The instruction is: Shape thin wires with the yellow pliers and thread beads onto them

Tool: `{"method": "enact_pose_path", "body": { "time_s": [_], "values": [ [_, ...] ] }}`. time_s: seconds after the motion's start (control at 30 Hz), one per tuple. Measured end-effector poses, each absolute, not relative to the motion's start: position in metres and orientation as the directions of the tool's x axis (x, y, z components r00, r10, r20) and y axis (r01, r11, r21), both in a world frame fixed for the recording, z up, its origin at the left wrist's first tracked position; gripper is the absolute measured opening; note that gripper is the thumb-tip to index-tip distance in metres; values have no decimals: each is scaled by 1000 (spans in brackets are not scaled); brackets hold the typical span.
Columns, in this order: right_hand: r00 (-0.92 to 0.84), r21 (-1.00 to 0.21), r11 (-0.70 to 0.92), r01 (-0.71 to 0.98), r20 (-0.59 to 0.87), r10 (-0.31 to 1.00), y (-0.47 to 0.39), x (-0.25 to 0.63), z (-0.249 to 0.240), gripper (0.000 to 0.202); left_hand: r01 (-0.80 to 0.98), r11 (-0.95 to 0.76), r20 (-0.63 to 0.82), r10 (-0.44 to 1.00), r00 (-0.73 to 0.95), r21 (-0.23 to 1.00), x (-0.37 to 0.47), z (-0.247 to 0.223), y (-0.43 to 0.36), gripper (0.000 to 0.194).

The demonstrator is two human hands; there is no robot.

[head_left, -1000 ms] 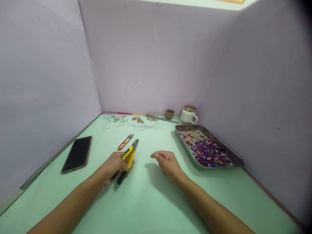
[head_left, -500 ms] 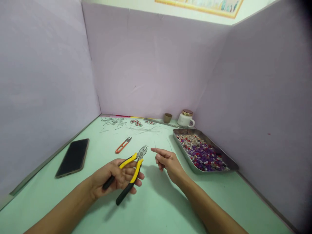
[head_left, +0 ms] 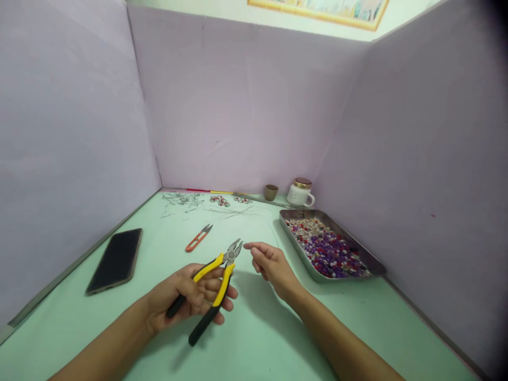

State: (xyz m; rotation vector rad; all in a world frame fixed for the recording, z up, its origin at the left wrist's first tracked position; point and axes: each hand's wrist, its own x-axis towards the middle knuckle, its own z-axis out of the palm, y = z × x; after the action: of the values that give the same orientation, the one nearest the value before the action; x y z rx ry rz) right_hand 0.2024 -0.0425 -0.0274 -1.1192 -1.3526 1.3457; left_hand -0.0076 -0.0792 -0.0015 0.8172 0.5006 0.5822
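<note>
My left hand (head_left: 194,293) holds a pair of combination pliers (head_left: 212,280) with yellow and black handles. The handles are spread and the jaws stand slightly apart, pointing away from me. Just right of the jaws is my right hand (head_left: 273,267), index finger stretched toward them and thumb pressed against it. A very thin wire (head_left: 245,244) shows faintly at that fingertip; most of it is too fine to follow. Beyond the pliers lie orange thread snips (head_left: 198,238) on the pale green table (head_left: 246,338).
A metal tray (head_left: 301,267) of mixed beads stands at right, a phone (head_left: 115,262) at left. Toward the back are wire scraps (head_left: 182,199), beaded pieces (head_left: 219,201), loose wires (head_left: 230,212), a small brown cup (head_left: 271,192) and a lidded white mug (head_left: 299,194). Pale panels (head_left: 238,106) enclose the table.
The plier jaws have parted a little and now sit closer to my right fingertip. The whole view has shifted slightly.
</note>
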Motion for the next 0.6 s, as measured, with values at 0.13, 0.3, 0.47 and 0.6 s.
{"method": "enact_pose_path", "body": {
  "time_s": [0.13, 0.3, 0.47, 0.6],
  "values": [
    [-146, -999, 44, 1, 43, 988, -40, 201, -28, 28, -238, 498, -201, 675, 710, 834, -4, -3, -82, 51],
    [-22, -996, 76, 53, 75, 997, -40, 200, -28, 21, -30, 324, -242, 763, 599, 946, -3, -2, -84, 39],
    [33, -999, 23, 32, 24, 999, -43, 198, -24, 18, 138, 194, -238, 825, 513, 971, -5, 10, -84, 36],
    [11, -999, 40, 34, 40, 999, -43, 198, -25, 17, 111, 209, -237, 860, 453, 972, -8, 11, -81, 41]
  ]
}}
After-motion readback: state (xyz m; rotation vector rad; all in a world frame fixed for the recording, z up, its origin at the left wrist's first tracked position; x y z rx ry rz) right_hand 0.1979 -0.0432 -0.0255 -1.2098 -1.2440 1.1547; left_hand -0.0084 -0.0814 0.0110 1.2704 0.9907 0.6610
